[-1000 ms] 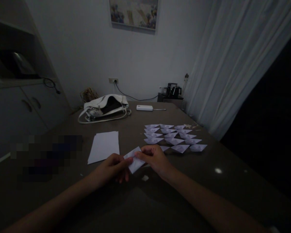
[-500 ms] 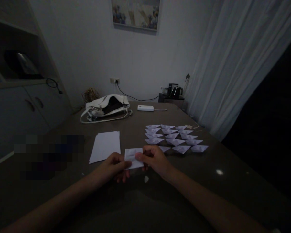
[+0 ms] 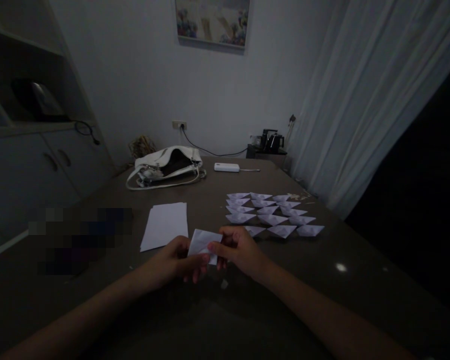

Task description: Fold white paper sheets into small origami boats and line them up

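Observation:
A small folded white paper (image 3: pixel 201 241) is held above the table between both hands. My left hand (image 3: pixel 180 260) pinches its lower left side, thumb on top and fingers beneath. My right hand (image 3: pixel 240 250) grips the right side, its thumb lying across the paper's face. Behind my left hand lies a stack of white paper sheets (image 3: pixel 165 224). Beyond my right hand stand several folded paper boats (image 3: pixel 272 219) in rows; the hand partly hides one in the nearest row.
A white handbag (image 3: pixel 168 167) lies at the back left of the dark table (image 3: pixel 225 320). Near the far edge is a white power bank (image 3: pixel 226 167) with a short cable. A black kettle (image 3: pixel 274 142) stands on a cabinet behind. The left side of the table is pixelated.
The folded paper has turned from nearly square-on to tilted between my hands. My left thumb has slid further right over its lower edge. The view has shifted slightly.

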Demonstrator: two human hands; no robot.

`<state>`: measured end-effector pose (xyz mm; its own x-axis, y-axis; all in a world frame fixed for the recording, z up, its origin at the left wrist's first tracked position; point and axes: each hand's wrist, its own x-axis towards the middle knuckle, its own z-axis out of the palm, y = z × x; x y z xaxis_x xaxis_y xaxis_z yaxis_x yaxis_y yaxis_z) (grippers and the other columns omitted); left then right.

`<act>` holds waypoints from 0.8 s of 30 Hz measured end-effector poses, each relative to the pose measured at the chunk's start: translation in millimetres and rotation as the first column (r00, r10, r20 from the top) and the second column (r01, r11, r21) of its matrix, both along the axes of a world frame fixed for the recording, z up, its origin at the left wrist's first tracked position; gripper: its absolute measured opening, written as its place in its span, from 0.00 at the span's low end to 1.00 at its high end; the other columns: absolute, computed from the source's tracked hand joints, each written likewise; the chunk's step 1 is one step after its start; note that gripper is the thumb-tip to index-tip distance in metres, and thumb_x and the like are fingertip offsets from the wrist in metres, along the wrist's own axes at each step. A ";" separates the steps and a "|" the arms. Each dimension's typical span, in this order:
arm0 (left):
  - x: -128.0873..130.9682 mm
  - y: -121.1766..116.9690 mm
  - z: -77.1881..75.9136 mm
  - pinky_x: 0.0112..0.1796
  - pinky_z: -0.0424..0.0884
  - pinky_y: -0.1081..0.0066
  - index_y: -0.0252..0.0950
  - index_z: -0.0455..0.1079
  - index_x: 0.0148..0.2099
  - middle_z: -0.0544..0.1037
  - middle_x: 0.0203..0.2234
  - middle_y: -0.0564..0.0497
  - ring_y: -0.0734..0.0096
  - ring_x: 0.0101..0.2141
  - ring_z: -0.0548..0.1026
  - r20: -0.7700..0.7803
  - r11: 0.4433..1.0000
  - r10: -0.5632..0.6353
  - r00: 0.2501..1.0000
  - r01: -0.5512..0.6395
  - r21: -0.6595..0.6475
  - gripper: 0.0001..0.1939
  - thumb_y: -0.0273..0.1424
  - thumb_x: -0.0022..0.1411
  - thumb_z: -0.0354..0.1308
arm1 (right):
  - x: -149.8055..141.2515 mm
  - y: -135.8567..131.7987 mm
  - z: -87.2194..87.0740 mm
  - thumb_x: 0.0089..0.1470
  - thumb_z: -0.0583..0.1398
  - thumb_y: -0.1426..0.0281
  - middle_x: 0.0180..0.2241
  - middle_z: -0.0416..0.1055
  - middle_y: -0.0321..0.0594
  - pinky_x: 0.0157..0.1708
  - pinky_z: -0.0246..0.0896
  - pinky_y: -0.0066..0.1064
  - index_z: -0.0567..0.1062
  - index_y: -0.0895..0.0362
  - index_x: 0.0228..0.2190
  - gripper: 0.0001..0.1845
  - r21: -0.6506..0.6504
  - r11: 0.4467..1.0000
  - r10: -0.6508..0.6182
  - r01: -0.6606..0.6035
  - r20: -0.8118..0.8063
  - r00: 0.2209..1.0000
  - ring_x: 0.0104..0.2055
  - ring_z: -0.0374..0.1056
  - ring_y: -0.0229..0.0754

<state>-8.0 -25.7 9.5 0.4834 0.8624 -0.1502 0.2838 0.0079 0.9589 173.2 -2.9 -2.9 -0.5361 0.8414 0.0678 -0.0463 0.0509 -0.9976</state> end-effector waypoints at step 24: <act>-1.9 1.9 1.8 0.20 0.57 0.74 0.35 0.67 0.22 0.65 0.15 0.55 0.71 0.19 0.62 -0.019 0.960 0.237 0.971 -0.231 0.157 0.24 0.50 0.56 0.49 | -0.8 -1.2 -5.3 0.43 0.64 0.54 0.16 0.67 0.31 0.15 0.56 0.20 0.67 0.60 0.25 0.21 -0.026 0.999 0.046 -0.046 0.014 0.999 0.15 0.62 0.30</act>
<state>-9.9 -23.8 11.3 0.2619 0.9648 -0.0220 0.3268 -0.0673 0.9427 172.4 -4.1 -8.2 -0.5748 0.8173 0.0390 -0.0338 0.0238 -0.9991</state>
